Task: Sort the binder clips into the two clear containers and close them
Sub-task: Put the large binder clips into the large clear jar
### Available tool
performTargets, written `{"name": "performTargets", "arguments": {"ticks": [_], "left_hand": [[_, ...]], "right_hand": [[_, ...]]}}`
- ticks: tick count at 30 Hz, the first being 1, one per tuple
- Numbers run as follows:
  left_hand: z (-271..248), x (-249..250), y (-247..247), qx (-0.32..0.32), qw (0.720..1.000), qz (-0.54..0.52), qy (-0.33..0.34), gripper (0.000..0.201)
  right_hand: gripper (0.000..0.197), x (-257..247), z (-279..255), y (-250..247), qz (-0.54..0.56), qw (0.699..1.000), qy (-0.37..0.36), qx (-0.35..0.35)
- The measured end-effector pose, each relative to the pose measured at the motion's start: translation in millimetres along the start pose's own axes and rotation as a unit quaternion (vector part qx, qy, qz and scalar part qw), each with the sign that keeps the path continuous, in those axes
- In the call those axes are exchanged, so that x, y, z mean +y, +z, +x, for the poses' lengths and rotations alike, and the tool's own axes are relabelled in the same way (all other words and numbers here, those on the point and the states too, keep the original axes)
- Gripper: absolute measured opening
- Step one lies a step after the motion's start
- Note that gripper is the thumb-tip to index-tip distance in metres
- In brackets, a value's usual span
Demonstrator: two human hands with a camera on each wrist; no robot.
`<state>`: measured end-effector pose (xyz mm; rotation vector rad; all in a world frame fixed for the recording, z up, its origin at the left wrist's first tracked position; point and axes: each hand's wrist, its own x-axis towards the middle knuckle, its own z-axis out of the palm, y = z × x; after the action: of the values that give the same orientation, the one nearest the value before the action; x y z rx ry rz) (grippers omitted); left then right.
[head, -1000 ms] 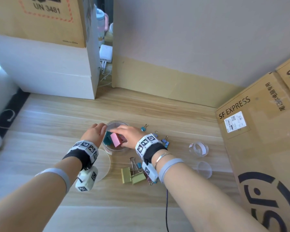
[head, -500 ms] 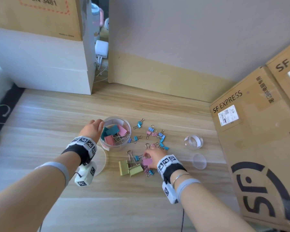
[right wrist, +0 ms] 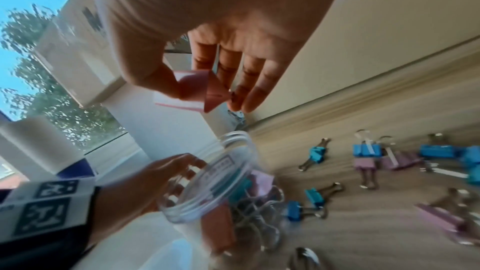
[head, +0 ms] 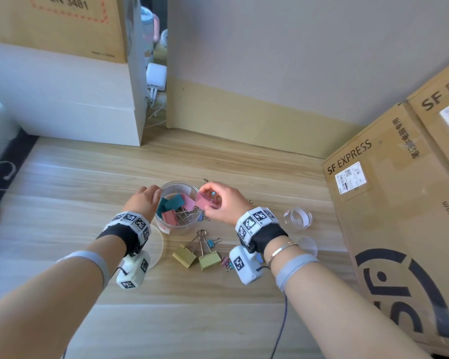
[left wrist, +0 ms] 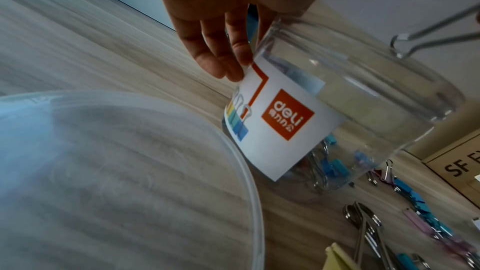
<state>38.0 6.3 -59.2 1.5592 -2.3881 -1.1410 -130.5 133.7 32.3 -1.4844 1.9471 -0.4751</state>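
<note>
A large clear container (head: 179,183) stands on the wooden floor with several pink and teal binder clips inside. My left hand (head: 153,193) grips its left wall, fingers (left wrist: 228,54) lying against the label. My right hand (head: 205,196) pinches a large pink binder clip (head: 202,200) between thumb and fingers, just above the container's right rim; the right wrist view shows this pink clip (right wrist: 200,89) above the container (right wrist: 223,171). Two olive clips (head: 196,257) lie in front of the container. Small blue and purple clips (right wrist: 363,157) are scattered to its right.
The large lid (head: 156,246) lies flat beneath my left wrist. A small clear container (head: 297,218) and its lid (head: 307,246) sit to the right, near an SF Express cardboard box (head: 399,216). White boxes (head: 62,99) and a wall stand behind.
My right hand went down to the clips on the floor, picked up a pink clip and carried it up to the large container's rim. The left hand kept hold of the container.
</note>
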Motion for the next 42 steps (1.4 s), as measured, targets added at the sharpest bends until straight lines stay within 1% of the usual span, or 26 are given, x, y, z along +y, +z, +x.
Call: {"name": "performTargets", "arguments": {"ticks": [2,5,7,9,11,13,14,15,17,18,20,22,24,25,26,27,28,29,31,32,33,35,36,38,40,42], "left_hand": [[-1,1,1,-0.001,1.000,-0.001,0.000,0.037],[-2,1,1,-0.001,1.000,0.001,-0.003,0.037],[-3,0,1,0.001,1.000,0.002,-0.001,0.037],[-4,-1,0,0.001,1.000,0.001,0.000,0.036],[-5,-2,-2,0.004,1.000,-0.003,-0.004,0.036],[-5,-4,-5,0.008,1.000,-0.004,-0.011,0.036],[-5,-5,-6,0.009,1.000,-0.004,-0.013,0.036],[-5,-6,-8,0.007,1.000,-0.003,-0.014,0.037],[-5,-7,-10,0.005,1.000,-0.002,-0.011,0.037],[-5,-7,-10,0.005,1.000,0.000,-0.008,0.037],[-6,-7,-10,0.004,1.000,0.002,-0.006,0.037],[-6,-8,-8,0.006,1.000,0.003,-0.010,0.036],[-5,-9,-8,0.009,1.000,0.004,-0.014,0.036],[-5,-10,-7,0.010,1.000,0.003,-0.015,0.036],[-5,-10,-7,0.010,1.000,0.003,-0.015,0.036],[-5,-11,-7,0.011,1.000,0.003,-0.014,0.036],[-4,-11,-7,0.012,1.000,0.002,-0.012,0.036],[-4,-11,-6,0.012,1.000,0.001,-0.010,0.036],[-5,-11,-6,0.010,1.000,-0.001,-0.008,0.036],[-5,-11,-6,0.009,1.000,-0.001,-0.008,0.036],[-5,-12,-6,0.008,1.000,0.000,-0.009,0.037],[-5,-12,-7,0.007,1.000,0.000,-0.008,0.037],[-5,-12,-7,0.006,1.000,0.000,-0.006,0.037],[-5,-13,-7,0.004,1.000,0.000,-0.002,0.037],[-4,-14,-8,0.002,1.000,-0.003,-0.001,0.037],[-4,-14,-7,0.003,1.000,-0.006,0.001,0.036]], "right_hand": [[0.035,-8,9,9,-0.018,0.999,-0.016,-0.024],[0.034,-15,25,35,-0.113,0.988,-0.020,-0.104],[0.036,-14,34,50,-0.156,0.980,-0.009,-0.123],[0.037,-11,39,59,-0.161,0.982,-0.007,-0.104],[0.033,-7,38,60,-0.131,0.990,-0.019,-0.042],[0.015,0,33,60,-0.095,0.994,-0.022,0.052],[0.005,5,29,59,-0.090,0.993,-0.006,0.080],[0.004,9,26,60,-0.093,0.992,0.020,0.084],[0.012,13,18,65,-0.101,0.992,0.065,0.041],[0.015,13,15,69,-0.099,0.992,0.073,0.025],[0.017,10,12,77,-0.090,0.993,0.069,0.020],[0.018,7,8,83,-0.081,0.994,0.057,0.041],[0.023,13,3,88,-0.087,0.993,0.064,0.051],[0.026,17,-1,91,-0.103,0.991,0.075,0.031],[0.027,21,-5,94,-0.118,0.990,0.082,-0.004],[0.022,24,-7,98,-0.122,0.987,0.093,-0.048],[0.014,27,-9,101,-0.119,0.984,0.101,-0.086],[0.014,28,-9,105,-0.115,0.981,0.109,-0.114],[0.042,29,-6,111,-0.148,0.973,0.099,-0.145],[0.051,29,-5,115,-0.181,0.969,0.090,-0.142],[0.054,28,-4,118,-0.210,0.965,0.074,-0.137],[0.047,26,-4,121,-0.240,0.961,0.044,-0.131],[0.044,26,-5,120,-0.235,0.962,0.042,-0.134],[0.044,29,-8,108,-0.192,0.969,0.076,-0.132],[0.041,32,-11,86,-0.151,0.978,0.104,-0.097],[0.034,34,-10,59,-0.114,0.988,0.105,-0.019]]}}
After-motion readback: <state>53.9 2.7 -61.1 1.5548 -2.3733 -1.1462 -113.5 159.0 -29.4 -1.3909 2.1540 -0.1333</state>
